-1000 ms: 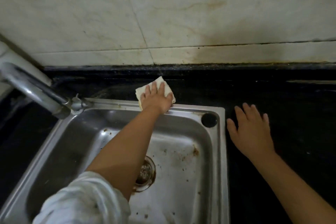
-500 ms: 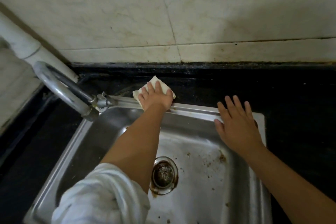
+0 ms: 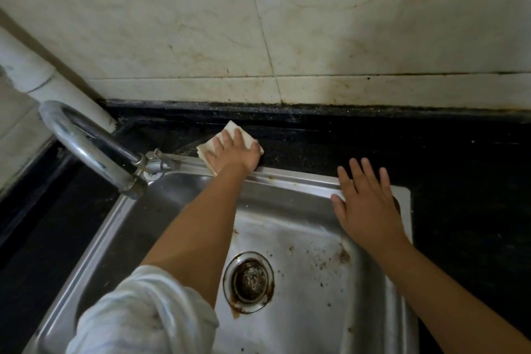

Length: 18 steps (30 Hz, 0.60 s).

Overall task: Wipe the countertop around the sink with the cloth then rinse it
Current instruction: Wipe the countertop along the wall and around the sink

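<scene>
Since a second ago the right hand [image 3: 366, 198] has come off the black tabletop [image 3: 459, 169] and now lies on the sink's [image 3: 94, 241] back-right rim corner; the left hand [image 3: 232, 152] and cloth [image 3: 230, 128] sit about where they were, on the strip behind the basin.

Left hand: fingers straight and slightly spread, palm flat on the folded pale cloth, pressing it down rather than gripping it. Flat palm likely spreads pressure for the wipe stroke. Cloth lies at 12 o'clock from the drain [image 3: 248, 282], half on the tabletop, lower edge overlapping the sink's rear rim, just right of the faucet [image 3: 94, 152] base.

Right hand: fingers spread, holds nothing, palm over the rim at about 2 o'clock from the drain. Reads as a brace while the left arm reaches across the basin.

Faucet spout arcs in from 10 o'clock, no water visible. Basin floor has brown specks and a rust-stained ring round the drain. Grime line where tabletop meets the tiled wall [image 3: 316, 23].

Judgement: still in the wiping phase, back strip only; right and left sides plus the rinse remain. Faucet base will obstruct the next leftward stroke.
</scene>
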Each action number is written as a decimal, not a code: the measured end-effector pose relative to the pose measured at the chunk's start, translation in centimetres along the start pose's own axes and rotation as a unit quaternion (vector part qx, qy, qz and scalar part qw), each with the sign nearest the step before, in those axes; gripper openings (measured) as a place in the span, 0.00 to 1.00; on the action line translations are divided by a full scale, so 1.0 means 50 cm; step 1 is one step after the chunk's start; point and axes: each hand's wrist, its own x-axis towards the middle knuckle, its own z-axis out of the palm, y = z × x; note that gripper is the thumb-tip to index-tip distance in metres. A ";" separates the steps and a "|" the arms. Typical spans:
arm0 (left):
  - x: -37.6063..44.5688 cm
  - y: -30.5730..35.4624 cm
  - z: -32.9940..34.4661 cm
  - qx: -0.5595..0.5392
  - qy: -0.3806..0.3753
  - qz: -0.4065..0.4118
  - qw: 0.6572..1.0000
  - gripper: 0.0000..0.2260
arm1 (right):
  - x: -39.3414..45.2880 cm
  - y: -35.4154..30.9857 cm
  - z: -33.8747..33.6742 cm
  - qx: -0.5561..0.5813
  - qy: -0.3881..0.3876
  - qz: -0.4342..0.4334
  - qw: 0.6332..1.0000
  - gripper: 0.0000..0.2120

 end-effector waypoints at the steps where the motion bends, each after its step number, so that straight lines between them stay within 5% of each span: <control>1: -0.004 0.008 0.003 -0.003 -0.001 0.013 1.000 0.27 | -0.001 0.001 0.001 -0.003 0.003 -0.002 1.000 0.26; 6: -0.011 0.026 0.010 -0.002 0.003 0.039 0.999 0.27 | 0.002 0.004 0.004 -0.036 0.004 -0.001 0.999 0.26; 18: 0.088 -0.043 -0.015 -0.035 0.032 -0.162 0.986 0.30 | 0.005 0.014 0.010 -0.069 -0.017 -0.021 0.997 0.30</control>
